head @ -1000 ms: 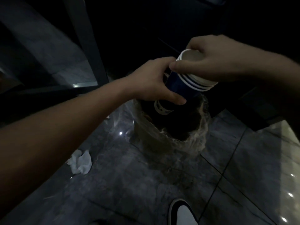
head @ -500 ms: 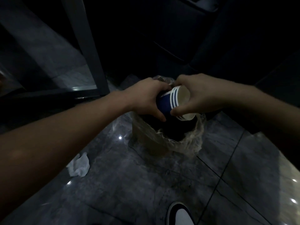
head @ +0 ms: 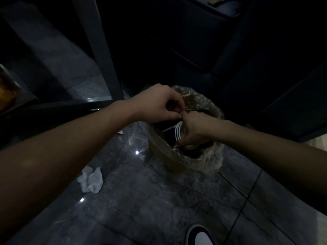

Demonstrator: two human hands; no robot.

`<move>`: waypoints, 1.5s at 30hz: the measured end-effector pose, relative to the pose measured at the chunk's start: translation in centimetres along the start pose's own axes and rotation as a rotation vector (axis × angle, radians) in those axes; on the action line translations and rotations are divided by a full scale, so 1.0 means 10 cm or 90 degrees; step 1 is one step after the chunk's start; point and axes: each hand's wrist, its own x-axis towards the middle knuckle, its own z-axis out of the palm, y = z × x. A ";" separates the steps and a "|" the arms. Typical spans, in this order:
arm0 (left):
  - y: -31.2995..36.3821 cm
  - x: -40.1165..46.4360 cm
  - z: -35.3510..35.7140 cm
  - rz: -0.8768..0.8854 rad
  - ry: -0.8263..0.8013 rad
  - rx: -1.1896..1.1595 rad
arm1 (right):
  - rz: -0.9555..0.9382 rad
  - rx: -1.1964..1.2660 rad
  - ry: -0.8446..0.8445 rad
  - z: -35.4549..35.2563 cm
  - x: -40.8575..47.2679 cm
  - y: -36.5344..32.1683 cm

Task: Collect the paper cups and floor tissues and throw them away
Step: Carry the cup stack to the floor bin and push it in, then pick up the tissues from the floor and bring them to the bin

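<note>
A stack of blue paper cups with white striped rims (head: pixel 177 132) lies sideways inside the mouth of a bin lined with a clear plastic bag (head: pixel 160 152). My right hand (head: pixel 194 129) grips the stack from the right, down within the bin's opening. Just above the bin's left rim, my left hand (head: pixel 157 103) is curled with fingertips pinched together, touching the right hand, and nothing shows in it. A crumpled white tissue (head: pixel 91 179) lies on the dark tiled floor left of the bin. Most of the cups are hidden by my right hand.
A dark table leg (head: pixel 104 50) stands behind and left of the bin, with a low crossbar beside it. A small white scrap (head: pixel 120 132) lies near the bin's left side. My shoe (head: pixel 200 236) shows at the bottom edge. Dark furniture fills the back right.
Both hands have lowered the stacked cups from above the bin down into its opening. My left hand has come off the blue cup and curled shut above the rim.
</note>
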 end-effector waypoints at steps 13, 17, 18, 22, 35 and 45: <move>-0.14 -0.15 -0.05 0.013 -0.007 0.050 | -0.027 -0.006 -0.025 0.15 0.10 0.04; -0.20 -0.21 -0.13 -0.015 0.026 0.035 | -0.041 0.021 0.041 0.00 0.10 0.00; -0.22 -0.24 -0.16 -0.024 0.037 0.033 | -0.045 0.027 0.070 -0.06 0.09 -0.02; -0.33 -0.38 -0.30 -0.073 0.077 0.030 | -0.072 0.065 0.195 -0.32 0.08 -0.16; -0.83 -1.75 -0.50 -0.367 0.113 0.097 | -0.251 0.187 0.294 -0.83 0.71 -1.77; -0.96 -2.87 0.05 -0.576 0.020 0.061 | -0.183 0.183 0.121 0.24 1.35 -2.56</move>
